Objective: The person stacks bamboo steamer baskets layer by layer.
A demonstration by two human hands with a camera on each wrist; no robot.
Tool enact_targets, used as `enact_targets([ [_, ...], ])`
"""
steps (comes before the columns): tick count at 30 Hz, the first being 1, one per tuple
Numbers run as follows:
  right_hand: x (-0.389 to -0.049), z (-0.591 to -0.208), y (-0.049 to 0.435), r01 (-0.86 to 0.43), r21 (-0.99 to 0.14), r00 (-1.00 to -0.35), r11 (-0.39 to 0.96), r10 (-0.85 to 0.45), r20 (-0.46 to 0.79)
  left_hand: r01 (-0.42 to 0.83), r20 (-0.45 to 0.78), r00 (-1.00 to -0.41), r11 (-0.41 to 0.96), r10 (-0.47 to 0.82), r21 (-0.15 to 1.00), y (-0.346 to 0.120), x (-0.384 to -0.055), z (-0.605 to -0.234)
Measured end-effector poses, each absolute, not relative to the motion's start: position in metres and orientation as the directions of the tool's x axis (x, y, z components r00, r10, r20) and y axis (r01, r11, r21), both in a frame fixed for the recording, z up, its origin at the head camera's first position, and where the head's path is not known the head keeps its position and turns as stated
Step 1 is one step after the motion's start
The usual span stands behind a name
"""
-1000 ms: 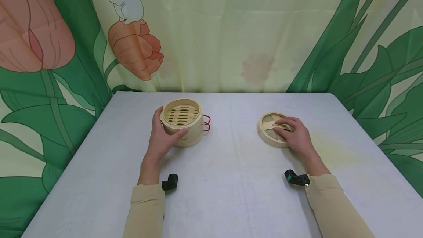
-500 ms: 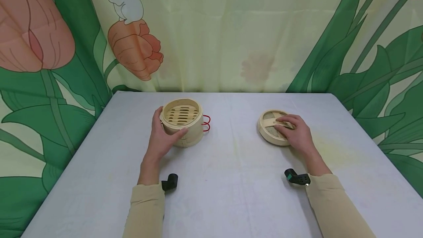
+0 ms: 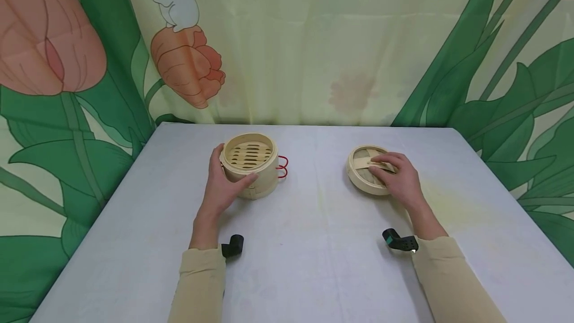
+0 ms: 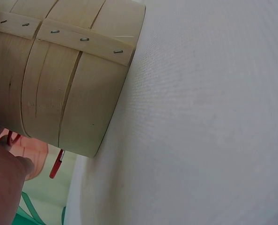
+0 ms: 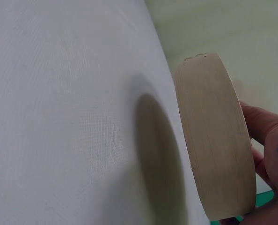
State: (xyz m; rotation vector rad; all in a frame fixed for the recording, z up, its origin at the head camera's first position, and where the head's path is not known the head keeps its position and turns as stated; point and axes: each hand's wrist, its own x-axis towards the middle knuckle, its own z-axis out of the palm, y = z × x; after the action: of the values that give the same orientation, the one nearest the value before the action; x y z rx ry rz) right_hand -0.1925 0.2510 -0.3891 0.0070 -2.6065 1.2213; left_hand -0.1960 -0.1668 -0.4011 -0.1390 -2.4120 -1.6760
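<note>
On the left of the table stands a round bamboo steamer basket (image 3: 260, 183) with a slatted top and red wire handles on its right side. My left hand (image 3: 220, 183) grips it from the left, thumb on the near side. In the left wrist view, the steamer's stapled wall (image 4: 78, 75) meets the white cloth. My right hand (image 3: 401, 178) pinches the middle strap of a round bamboo steamer lid (image 3: 362, 176). A gap shows between the lid's rim (image 5: 216, 140) and its shadow in the right wrist view, so it hangs just above the cloth.
A white cloth (image 3: 305, 253) covers the table, which ends at a printed curtain (image 3: 296, 54) with flowers and a rabbit. Small black wrist cameras sit by the left sleeve (image 3: 199, 273) and the right sleeve (image 3: 448, 273).
The bamboo lid has risen off the cloth in my right hand and shifted slightly left. My left hand keeps its hold on the steamer basket. The head view has shifted slightly.
</note>
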Motion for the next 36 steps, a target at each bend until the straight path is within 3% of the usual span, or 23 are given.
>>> enact_targets([
  [15,-0.197,-0.379,0.233,-0.078,-0.783,-0.969,0.617,0.136,0.204,0.197,0.223,-0.974,0.363,-0.031,0.911,-0.167,-0.198,-0.403],
  [36,-0.202,-0.358,0.201,-0.161,-0.806,-0.954,0.57,0.12,0.276,0.203,0.232,-0.972,0.366,-0.039,0.908,-0.167,-0.198,-0.404],
])
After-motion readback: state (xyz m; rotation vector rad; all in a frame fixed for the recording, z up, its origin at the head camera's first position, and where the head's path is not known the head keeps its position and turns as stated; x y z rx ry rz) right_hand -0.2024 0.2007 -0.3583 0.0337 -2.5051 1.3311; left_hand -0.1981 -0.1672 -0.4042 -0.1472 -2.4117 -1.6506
